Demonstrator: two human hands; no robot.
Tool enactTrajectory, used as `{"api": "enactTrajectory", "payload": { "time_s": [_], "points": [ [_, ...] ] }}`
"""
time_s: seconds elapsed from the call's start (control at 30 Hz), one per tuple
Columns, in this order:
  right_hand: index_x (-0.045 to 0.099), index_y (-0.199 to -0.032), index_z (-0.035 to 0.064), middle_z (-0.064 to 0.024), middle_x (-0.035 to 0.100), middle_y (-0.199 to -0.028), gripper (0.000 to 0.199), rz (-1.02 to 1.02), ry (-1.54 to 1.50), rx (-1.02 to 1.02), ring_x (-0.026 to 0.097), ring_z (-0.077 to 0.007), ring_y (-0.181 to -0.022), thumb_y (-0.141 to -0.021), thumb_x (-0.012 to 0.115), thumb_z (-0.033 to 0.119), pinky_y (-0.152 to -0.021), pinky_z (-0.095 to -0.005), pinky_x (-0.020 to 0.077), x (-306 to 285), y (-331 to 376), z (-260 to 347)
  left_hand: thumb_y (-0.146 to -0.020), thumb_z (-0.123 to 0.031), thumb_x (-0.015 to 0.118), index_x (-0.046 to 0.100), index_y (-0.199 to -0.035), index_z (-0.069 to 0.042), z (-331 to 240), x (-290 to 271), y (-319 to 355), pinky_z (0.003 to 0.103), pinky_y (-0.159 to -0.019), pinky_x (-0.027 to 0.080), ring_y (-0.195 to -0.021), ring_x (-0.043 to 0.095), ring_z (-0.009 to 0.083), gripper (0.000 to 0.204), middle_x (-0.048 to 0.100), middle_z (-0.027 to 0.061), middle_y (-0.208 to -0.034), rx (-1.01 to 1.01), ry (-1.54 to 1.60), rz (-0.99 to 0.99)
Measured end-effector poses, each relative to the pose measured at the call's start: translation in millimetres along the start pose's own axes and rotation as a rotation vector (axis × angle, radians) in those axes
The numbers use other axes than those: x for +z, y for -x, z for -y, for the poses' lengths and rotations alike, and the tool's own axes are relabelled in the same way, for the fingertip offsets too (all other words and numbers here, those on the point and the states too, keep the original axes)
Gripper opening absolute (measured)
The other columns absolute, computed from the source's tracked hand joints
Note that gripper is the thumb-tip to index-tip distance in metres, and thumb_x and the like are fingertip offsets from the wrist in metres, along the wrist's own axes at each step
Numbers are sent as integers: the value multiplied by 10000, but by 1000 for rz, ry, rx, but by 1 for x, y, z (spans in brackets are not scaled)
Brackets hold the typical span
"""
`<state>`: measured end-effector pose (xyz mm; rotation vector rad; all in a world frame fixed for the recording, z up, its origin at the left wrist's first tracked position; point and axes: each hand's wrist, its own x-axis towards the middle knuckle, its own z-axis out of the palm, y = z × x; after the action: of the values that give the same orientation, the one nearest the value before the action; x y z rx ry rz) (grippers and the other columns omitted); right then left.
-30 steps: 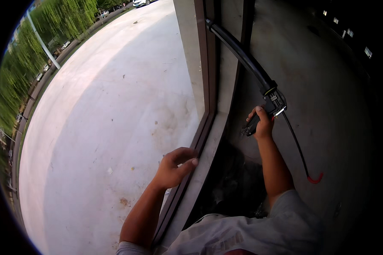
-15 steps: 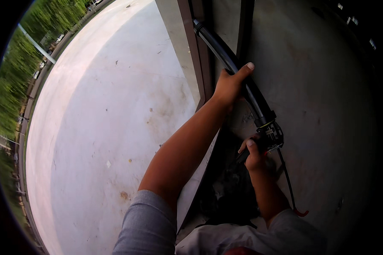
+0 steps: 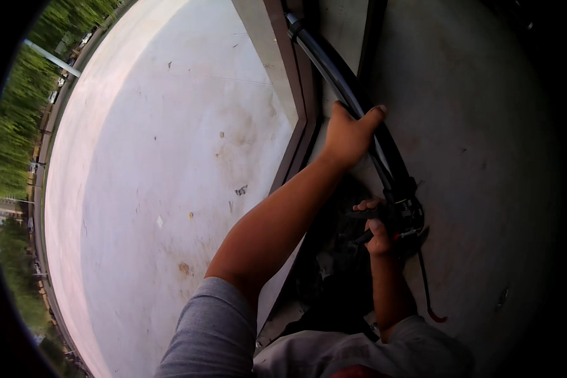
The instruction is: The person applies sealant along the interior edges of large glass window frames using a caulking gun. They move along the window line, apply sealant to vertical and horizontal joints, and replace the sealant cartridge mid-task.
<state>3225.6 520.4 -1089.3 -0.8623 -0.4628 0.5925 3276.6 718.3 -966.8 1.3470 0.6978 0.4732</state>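
Observation:
A long black caulking gun (image 3: 343, 72) slants from the upper middle to the lower right, its front end close to a brown metal frame (image 3: 283, 47). My left hand (image 3: 353, 133) is wrapped around the barrel near its middle, thumb laid over the top. My right hand (image 3: 377, 234) is at the rear grip, under the gun's back end (image 3: 409, 217). The right fingers look bent around the handle and trigger, though deep shade hides part of them. A thin rod ending in a red hook (image 3: 436, 316) trails from the rear.
To the left spreads a wide pale surface (image 3: 164, 157) with stains and small marks. A brown frame edge borders it, and a darker grey surface (image 3: 472, 170) lies on the right. Trees (image 3: 16, 132) and a road with parked vehicles show at the far left rim.
The gun's rear and my right hand have shifted slightly down and right in view. My right fingers look looser at the trigger. The left hand keeps its hold, slightly lower and farther right.

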Motion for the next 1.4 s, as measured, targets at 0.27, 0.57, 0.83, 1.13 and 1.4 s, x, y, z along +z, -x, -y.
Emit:
{"api": "enactTrajectory", "payload": {
  "time_s": [0.27, 0.57, 0.83, 1.13, 1.4],
  "points": [
    [578, -1100, 19, -134, 613, -1024, 322, -36, 88, 63, 582, -225, -990, -829, 612, 189, -918, -395, 506, -78, 17, -64, -835, -339, 789, 458, -1190, 55, 84, 8, -15, 355, -771, 551, -860, 656, 220, 626, 629, 154, -982, -170, 20, 8],
    [588, -1072, 11, -120, 615, -954, 254, -152, 132, 140, 612, -220, -906, -846, 605, 127, -839, -398, 537, -131, 61, -104, -812, -398, 792, 459, -1202, 63, 177, 14, -10, 383, -763, 563, -863, 673, 251, 690, 646, 177, -984, -342, 2, -37],
    [561, -1105, 41, -83, 614, -928, 250, -338, -3, 324, 626, -220, -851, -858, 599, 45, -801, -408, 548, -160, 99, -131, -829, -422, 780, 461, -1211, 86, 239, 17, -13, 398, -750, 590, -907, 703, 288, 711, 668, 217, -1050, -554, -88, 1],
    [560, -1140, 52, -90, 638, -986, 289, -425, -94, 456, 653, -244, -918, -859, 625, 69, -849, -431, 556, -140, 105, -111, -870, -413, 718, 594, -1122, 65, 259, 16, -12, 393, -648, 609, -806, 714, 286, 555, 690, 171, -981, -659, 19, -50],
    [580, -1265, 14, -164, 655, -1187, 427, -359, -382, 498, 625, -327, -1167, -857, 637, 127, -1012, -454, 528, -94, 50, -49, -905, -425, 655, 638, -1082, 11, 254, 9, -23, 416, -657, 616, -791, 710, 271, 471, 691, 129, -962, -720, 152, 38]
  ]
}}
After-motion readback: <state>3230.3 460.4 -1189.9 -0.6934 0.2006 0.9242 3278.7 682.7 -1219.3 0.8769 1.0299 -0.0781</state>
